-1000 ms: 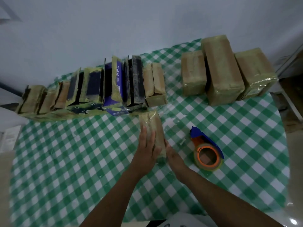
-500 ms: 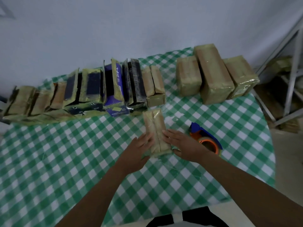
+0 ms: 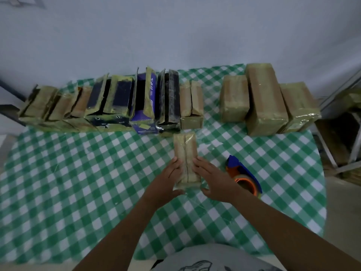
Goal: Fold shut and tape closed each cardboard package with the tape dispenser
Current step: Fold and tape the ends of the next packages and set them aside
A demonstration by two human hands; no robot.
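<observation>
Cardboard fills the middle of my view: a narrow tan package (image 3: 185,159) lies on the green-checked desk (image 3: 78,182), its two top flaps folded down to meet along a centre seam. My left hand (image 3: 166,180) lies flat against its left side, fingers extended, thumb curled round the near end. My right hand (image 3: 213,177) presses the right flap, fingers spread, gripping nothing. Just right of that hand sits the orange-and-blue tape dispenser (image 3: 244,175), untouched. Behind, a row of open boxes (image 3: 117,102) lines the far edge, with three wrapped tan packages (image 3: 265,98) to the right.
</observation>
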